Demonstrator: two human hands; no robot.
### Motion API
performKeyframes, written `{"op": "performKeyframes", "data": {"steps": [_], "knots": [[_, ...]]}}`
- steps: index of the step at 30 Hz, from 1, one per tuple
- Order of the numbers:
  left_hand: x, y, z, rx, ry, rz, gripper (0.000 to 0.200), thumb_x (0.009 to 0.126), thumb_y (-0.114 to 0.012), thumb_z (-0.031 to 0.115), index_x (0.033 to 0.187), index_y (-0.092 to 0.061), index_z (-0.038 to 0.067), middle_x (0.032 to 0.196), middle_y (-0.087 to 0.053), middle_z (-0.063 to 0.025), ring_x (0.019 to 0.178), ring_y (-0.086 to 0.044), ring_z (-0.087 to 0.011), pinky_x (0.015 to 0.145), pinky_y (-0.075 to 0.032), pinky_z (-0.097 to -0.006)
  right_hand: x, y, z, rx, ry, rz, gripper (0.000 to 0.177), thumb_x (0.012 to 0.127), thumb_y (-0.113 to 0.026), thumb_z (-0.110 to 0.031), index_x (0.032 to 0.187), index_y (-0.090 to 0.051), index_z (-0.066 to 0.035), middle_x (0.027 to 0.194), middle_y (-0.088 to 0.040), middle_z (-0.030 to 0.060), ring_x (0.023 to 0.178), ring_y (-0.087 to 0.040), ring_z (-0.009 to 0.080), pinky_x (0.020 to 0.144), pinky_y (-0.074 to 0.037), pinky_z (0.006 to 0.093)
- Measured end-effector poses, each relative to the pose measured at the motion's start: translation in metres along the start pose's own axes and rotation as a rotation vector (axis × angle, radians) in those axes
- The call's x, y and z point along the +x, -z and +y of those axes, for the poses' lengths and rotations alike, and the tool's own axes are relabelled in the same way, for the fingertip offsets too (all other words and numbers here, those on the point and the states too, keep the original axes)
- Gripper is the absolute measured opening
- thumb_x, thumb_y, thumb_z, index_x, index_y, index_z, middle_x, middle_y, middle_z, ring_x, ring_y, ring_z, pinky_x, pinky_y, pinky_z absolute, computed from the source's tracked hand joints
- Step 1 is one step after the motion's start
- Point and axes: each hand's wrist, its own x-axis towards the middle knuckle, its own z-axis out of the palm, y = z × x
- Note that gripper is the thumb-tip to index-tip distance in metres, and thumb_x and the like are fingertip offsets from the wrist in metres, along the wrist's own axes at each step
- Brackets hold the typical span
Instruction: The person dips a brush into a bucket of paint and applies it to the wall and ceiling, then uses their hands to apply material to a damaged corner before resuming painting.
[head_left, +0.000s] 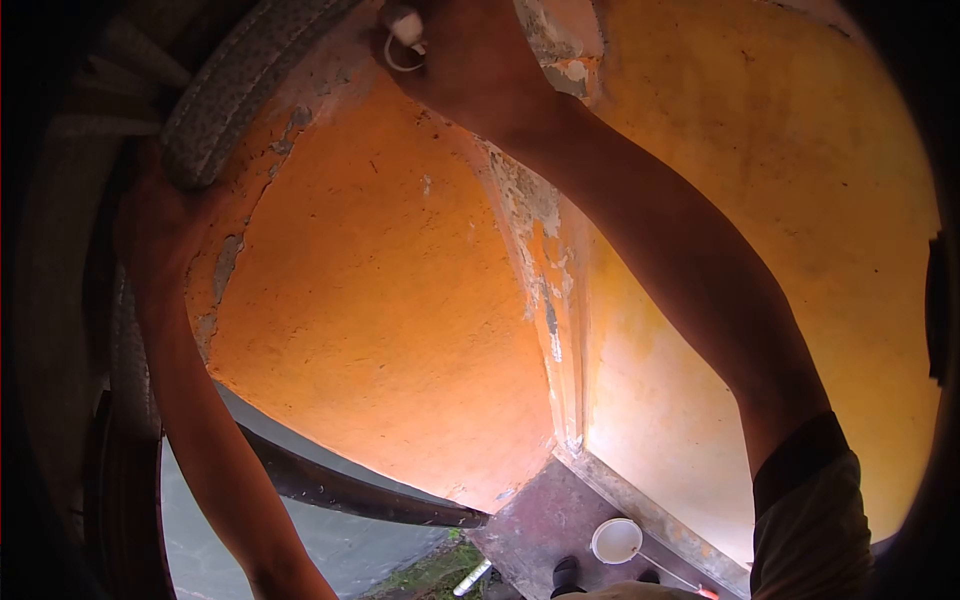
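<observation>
My right hand (460,75) is raised at the top, over the seam between two orange-yellow walls. Its fingers are curled in shadow around a small white piece with a thin loop (405,35), whose kind I cannot make out. My left hand (165,225) is up at the far left, beside the cracked edge of the orange wall (370,300). It meets a grey speckled band with a stitched seam (245,90). Darkness hides its fingers, so its grip does not show.
A white bucket (616,541) stands by my feet on the reddish-brown ledge (525,520), with an orange-ended wire handle lying outward. Peeling plaster (535,200) runs down the wall corner. A dark curved rail (340,485) and green plants (430,570) lie below left.
</observation>
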Motion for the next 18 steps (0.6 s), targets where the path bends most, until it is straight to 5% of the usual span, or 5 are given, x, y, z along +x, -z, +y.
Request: {"op": "performKeyframes", "data": {"steps": [2,5,9,12,18], "knots": [[0.001,0.004,0.007,0.013,0.097,-0.089,0.09,0.065,-0.077,0.034,0.145,-0.045,0.009,0.13,-0.064,-0.0204,0.122,-0.061,-0.0365,0.102,-0.047,-0.0437,-0.005,-0.004,0.005,0.143,-0.09,0.371,0.014,0.086,-0.072,-0.009,0.096,-0.068,-0.001,0.084,-0.07,0.0228,0.076,-0.069,0.0395,0.065,-0.053,0.0438],[0.003,-0.01,-0.013,0.049,-0.06,0.088,0.089,0.063,-0.078,0.039,0.14,-0.048,0.005,0.112,-0.07,-0.0227,0.106,-0.068,-0.0396,0.09,-0.053,-0.0477,-0.005,-0.008,0.005,0.187,-0.175,0.377,0.015,0.086,-0.073,-0.012,0.089,-0.064,-0.001,0.08,-0.068,0.0231,0.077,-0.069,0.0408,0.066,-0.053,0.0445],[0.005,-0.011,-0.018,0.053,-0.031,0.02,0.09,0.064,-0.079,0.04,0.142,-0.047,0.008,0.123,-0.067,-0.0209,0.115,-0.064,-0.0372,0.097,-0.05,-0.0453,0.012,-0.021,0.011,-0.051,-0.121,0.248,0.021,0.083,-0.076,-0.018,0.088,-0.066,0.001,0.078,-0.068,0.0229,0.076,-0.069,0.04,0.068,-0.053,0.0452],[0.003,-0.01,-0.013,0.083,-0.069,0.082,0.087,0.063,-0.079,0.042,0.135,-0.05,0.003,0.11,-0.07,-0.0229,0.104,-0.069,-0.0385,0.089,-0.054,-0.0475,0.031,-0.008,0.012,0.076,-0.248,0.505,0.022,0.081,-0.074,-0.016,0.089,-0.067,0.003,0.08,-0.07,0.0223,0.079,-0.07,0.0388,0.071,-0.053,0.0443],[0.006,-0.011,-0.017,0.109,-0.078,0.062,0.09,0.061,-0.08,0.042,0.136,-0.049,0.002,0.111,-0.07,-0.0242,0.105,-0.068,-0.0402,0.09,-0.053,-0.0479,0.058,0.0,0.011,0.217,-0.508,0.633,0.032,0.078,-0.063,-0.014,0.1,-0.068,0.009,0.093,-0.071,0.029,0.089,-0.071,0.0406,0.08,-0.054,0.0433]]}}
